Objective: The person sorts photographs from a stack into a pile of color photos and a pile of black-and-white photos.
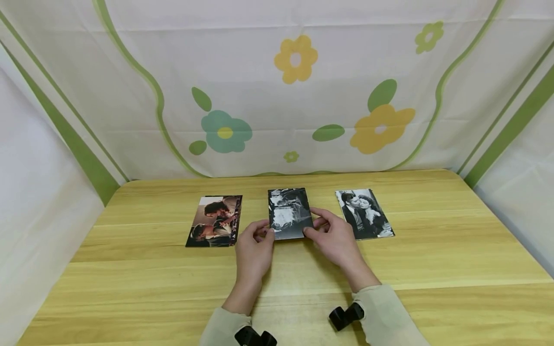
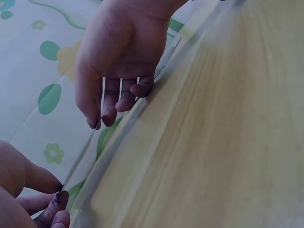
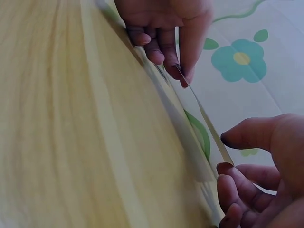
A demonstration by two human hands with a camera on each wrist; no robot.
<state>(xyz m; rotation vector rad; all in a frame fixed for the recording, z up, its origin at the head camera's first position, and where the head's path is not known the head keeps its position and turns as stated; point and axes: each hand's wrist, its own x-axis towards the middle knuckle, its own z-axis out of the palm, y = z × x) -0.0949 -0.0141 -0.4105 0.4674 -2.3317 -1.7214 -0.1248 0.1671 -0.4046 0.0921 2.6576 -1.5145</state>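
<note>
Head view, centre of frame: the middle photograph [image 1: 289, 213], a black-and-white print, is held between both hands above the wooden tabletop [image 1: 433, 259]. Its lower edge sits at the fingertips; its upper edge tilts away toward the backdrop.

Left hand [image 1: 254, 252]: positioned at the lower left corner of the middle photograph. Thumb and fingers are curled and pinch the print's left edge. In the left wrist view this hand appears at the lower left of the frame, gripping the thin edge of the print [image 2: 80, 156].

Right hand [image 1: 335, 239]: positioned at the lower right corner of the middle photograph. Thumb on the front face, fingers curled behind, pinching the right edge. In the right wrist view it occupies the lower right of the frame, with the print [image 3: 204, 114] seen edge-on running up to the other hand.

Left of centre, a colour photograph [image 1: 215, 220] lies flat on the tabletop, well apart from the hands. Right of centre, a black-and-white photograph of a couple [image 1: 364, 213] lies flat, just beside the right hand.

A floral cloth backdrop [image 1: 298, 91] fills the upper half of the frame.
</note>
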